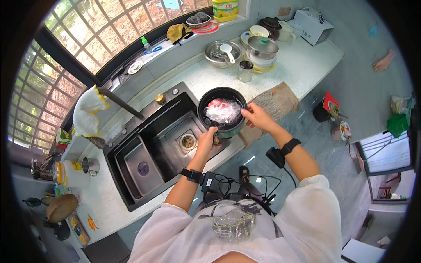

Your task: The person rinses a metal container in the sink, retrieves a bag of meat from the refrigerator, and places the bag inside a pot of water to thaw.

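A dark round pot is held above the right edge of the sink, beside the counter. Inside it lies a clear plastic bag with something red and white in it, possibly meat. Wrapped round the pot's handle at the near side is my left hand. My right hand has its thumb and fingers closed at the pot's right rim; its lower fingers curl out of sight. Below the pot, the black double-bowl sink shows a drain with a strainer.
A brown patterned cloth lies on the counter right of the pot. Behind stand a glass jar, a metal bowl with a white ladle and stacked pots. A faucet with a white cloth rises left of the sink.
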The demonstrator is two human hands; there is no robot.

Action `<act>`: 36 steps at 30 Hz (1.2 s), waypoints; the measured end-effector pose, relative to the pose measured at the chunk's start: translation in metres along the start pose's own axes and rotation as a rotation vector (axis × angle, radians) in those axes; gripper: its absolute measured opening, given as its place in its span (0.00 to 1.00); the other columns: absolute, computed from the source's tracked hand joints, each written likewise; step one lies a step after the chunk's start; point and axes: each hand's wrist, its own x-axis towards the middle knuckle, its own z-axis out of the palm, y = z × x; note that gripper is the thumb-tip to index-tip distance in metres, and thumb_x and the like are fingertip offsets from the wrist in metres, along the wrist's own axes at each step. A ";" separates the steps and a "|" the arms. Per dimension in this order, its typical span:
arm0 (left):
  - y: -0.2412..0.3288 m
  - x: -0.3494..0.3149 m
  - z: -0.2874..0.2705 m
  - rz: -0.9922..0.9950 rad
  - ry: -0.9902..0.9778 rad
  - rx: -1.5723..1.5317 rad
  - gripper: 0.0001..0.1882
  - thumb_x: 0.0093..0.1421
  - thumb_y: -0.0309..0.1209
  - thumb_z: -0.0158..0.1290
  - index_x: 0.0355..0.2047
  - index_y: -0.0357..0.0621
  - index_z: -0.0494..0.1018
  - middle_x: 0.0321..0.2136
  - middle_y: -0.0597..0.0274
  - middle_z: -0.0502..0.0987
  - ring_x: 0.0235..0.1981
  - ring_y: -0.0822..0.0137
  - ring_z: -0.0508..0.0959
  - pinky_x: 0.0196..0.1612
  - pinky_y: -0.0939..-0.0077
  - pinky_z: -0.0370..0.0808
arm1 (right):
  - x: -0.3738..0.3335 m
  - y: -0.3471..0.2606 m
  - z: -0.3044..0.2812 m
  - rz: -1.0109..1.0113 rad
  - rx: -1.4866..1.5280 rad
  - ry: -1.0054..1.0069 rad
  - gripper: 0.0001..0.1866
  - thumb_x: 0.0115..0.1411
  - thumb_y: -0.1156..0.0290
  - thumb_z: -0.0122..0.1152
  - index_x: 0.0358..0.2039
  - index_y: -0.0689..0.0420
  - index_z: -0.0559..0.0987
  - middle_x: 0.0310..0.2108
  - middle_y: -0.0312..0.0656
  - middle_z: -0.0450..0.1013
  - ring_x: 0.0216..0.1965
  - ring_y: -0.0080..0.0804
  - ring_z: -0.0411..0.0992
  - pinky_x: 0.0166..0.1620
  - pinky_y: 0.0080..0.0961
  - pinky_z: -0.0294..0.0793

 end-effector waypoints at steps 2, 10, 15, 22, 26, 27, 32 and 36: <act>0.000 0.015 0.024 -0.042 -0.002 -0.051 0.18 0.52 0.45 0.50 0.23 0.40 0.69 0.18 0.65 0.67 0.19 0.70 0.71 0.24 0.76 0.75 | 0.019 0.015 -0.018 0.044 0.011 -0.006 0.18 0.56 0.59 0.58 0.30 0.63 0.68 0.24 0.41 0.70 0.18 0.26 0.71 0.20 0.22 0.71; 0.002 0.075 0.085 0.000 0.144 -0.080 0.20 0.52 0.46 0.51 0.25 0.39 0.71 0.18 0.65 0.69 0.18 0.70 0.71 0.23 0.76 0.73 | 0.101 0.059 -0.063 0.018 -0.056 0.000 0.14 0.52 0.65 0.59 0.25 0.63 0.69 0.17 0.42 0.70 0.15 0.27 0.71 0.19 0.26 0.69; 0.007 0.107 0.098 0.023 0.204 -0.076 0.20 0.52 0.46 0.51 0.23 0.39 0.71 0.17 0.64 0.70 0.18 0.68 0.73 0.23 0.74 0.73 | 0.142 0.067 -0.076 -0.032 0.048 -0.068 0.12 0.51 0.70 0.58 0.23 0.62 0.65 0.18 0.44 0.71 0.17 0.30 0.74 0.18 0.25 0.72; 0.014 0.136 0.099 0.040 0.273 -0.080 0.20 0.51 0.47 0.51 0.24 0.38 0.72 0.18 0.64 0.68 0.18 0.70 0.70 0.21 0.75 0.72 | 0.181 0.074 -0.075 0.009 0.049 -0.162 0.11 0.54 0.70 0.57 0.26 0.62 0.66 0.22 0.41 0.71 0.20 0.27 0.74 0.19 0.22 0.74; 0.017 0.144 0.099 0.026 0.292 -0.080 0.20 0.51 0.46 0.51 0.25 0.38 0.72 0.18 0.64 0.68 0.19 0.71 0.69 0.21 0.75 0.73 | 0.194 0.079 -0.074 -0.005 0.057 -0.177 0.11 0.54 0.69 0.57 0.26 0.61 0.66 0.22 0.40 0.70 0.19 0.27 0.74 0.19 0.21 0.73; 0.018 0.144 0.099 0.007 0.294 -0.063 0.21 0.51 0.47 0.51 0.26 0.38 0.72 0.19 0.64 0.68 0.20 0.70 0.70 0.21 0.75 0.73 | 0.195 0.080 -0.074 -0.017 0.075 -0.185 0.11 0.55 0.68 0.57 0.26 0.61 0.66 0.21 0.39 0.70 0.19 0.27 0.74 0.19 0.21 0.73; 0.022 0.137 0.097 -0.024 0.244 -0.017 0.30 0.53 0.55 0.50 0.35 0.34 0.69 0.27 0.57 0.72 0.24 0.65 0.74 0.22 0.75 0.76 | 0.194 0.082 -0.077 0.013 0.084 -0.219 0.13 0.56 0.64 0.57 0.28 0.60 0.66 0.24 0.39 0.69 0.18 0.25 0.72 0.18 0.20 0.71; 0.019 0.123 0.089 0.004 0.289 0.055 0.35 0.54 0.58 0.48 0.44 0.34 0.63 0.40 0.51 0.70 0.26 0.63 0.76 0.23 0.73 0.77 | 0.184 0.086 -0.081 -0.012 0.052 -0.159 0.15 0.57 0.62 0.56 0.36 0.61 0.68 0.32 0.40 0.70 0.20 0.24 0.72 0.19 0.19 0.71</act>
